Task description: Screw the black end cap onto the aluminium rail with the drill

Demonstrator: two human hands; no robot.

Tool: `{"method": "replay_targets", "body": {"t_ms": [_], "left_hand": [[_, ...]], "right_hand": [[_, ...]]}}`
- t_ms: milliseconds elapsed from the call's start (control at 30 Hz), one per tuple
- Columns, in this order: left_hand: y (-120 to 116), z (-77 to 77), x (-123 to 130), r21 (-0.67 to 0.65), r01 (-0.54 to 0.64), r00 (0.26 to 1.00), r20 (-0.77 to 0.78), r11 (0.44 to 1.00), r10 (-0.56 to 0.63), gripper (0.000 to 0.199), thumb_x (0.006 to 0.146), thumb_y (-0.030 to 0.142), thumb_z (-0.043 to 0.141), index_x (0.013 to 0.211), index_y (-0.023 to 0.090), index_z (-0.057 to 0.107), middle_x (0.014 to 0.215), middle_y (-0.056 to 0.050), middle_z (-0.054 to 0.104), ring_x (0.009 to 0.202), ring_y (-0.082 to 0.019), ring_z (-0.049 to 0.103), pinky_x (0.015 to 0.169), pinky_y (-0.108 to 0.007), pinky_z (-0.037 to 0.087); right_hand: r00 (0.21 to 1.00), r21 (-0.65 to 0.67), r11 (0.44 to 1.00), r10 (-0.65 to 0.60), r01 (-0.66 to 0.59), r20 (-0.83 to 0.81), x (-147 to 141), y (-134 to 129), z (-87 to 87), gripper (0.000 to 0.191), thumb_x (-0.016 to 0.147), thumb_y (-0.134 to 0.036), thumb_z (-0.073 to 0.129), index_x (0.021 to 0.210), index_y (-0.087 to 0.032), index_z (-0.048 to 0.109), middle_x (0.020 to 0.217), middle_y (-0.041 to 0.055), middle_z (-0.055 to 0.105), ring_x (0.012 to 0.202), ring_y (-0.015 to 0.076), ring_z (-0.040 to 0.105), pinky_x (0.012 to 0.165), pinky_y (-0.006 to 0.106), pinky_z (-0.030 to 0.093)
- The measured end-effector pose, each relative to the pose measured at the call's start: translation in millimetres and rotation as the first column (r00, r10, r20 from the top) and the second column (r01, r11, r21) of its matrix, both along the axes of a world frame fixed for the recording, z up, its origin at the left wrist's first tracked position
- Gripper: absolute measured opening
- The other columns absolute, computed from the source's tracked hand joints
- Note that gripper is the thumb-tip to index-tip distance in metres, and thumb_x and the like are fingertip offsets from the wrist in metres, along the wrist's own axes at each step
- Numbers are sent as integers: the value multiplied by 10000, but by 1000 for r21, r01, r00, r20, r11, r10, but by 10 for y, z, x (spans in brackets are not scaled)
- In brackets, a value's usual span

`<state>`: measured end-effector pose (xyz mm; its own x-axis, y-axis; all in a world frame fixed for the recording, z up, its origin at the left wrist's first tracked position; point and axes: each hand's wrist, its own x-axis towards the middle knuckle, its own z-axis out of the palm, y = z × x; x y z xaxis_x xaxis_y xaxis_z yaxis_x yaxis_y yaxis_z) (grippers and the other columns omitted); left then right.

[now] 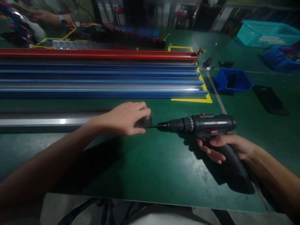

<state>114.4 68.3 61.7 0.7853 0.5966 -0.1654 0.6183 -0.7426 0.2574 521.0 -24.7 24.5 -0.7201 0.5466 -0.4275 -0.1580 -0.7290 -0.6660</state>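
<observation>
A long dark profile with a bright silver strip [47,121] lies across the left of the green table. At its right end my left hand [127,118] is closed round the end, where a small black end piece [149,121] shows by the fingertips. My right hand [225,147] grips the handle of a black power drill [213,123], which points left. The drill's thin bit [158,126] reaches to the black end piece; whether it sits in a screw is too small to tell.
Behind lie blue profiles [105,94] and a red one [105,55], ending near yellow tape [192,100]. To the right are a blue bin [233,81], a dark flat object [270,99] and a turquoise basket [267,34]. Another person's hand [47,17] is at the upper left, beside wiring.
</observation>
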Motion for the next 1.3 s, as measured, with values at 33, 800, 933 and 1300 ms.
{"method": "replay_targets", "body": {"t_ms": [33,800,933,1300], "left_hand": [[-3,3,2,-4,0,1000,1,1000,0,343,944,540,715,1125,261,627,1198,-63,619,998,-258,605,839,-386,409],[-5,21,-6,4,1,1000,-4,1000,-1,351,945,548,710,1133,262,630,1205,-70,631,1011,-263,616,849,-378,417],[-5,18,-7,9,0,1000,-7,1000,0,354,942,543,717,1137,260,633,1210,-71,631,1011,-263,619,852,-380,418],[0,4,-13,20,25,1000,15,999,-25,343,951,527,713,1133,251,617,1187,-76,627,984,-253,611,844,-389,415]], "right_hand": [[1000,0,1000,3,-3,2,-4,1,4,274,922,-258,792,1143,-104,845,903,64,751,534,71,619,602,226,625],[1000,9,1000,-8,8,-8,-7,-5,-19,282,925,-258,782,1148,-95,840,906,71,746,525,69,605,601,229,624],[1000,-14,1000,1,-1,5,9,-3,-25,280,923,-251,782,1151,-97,833,902,69,742,528,75,614,603,232,621],[1000,12,1000,4,-4,-12,9,-7,-33,288,930,-274,772,1151,-106,848,918,82,752,537,79,625,585,218,624]]}}
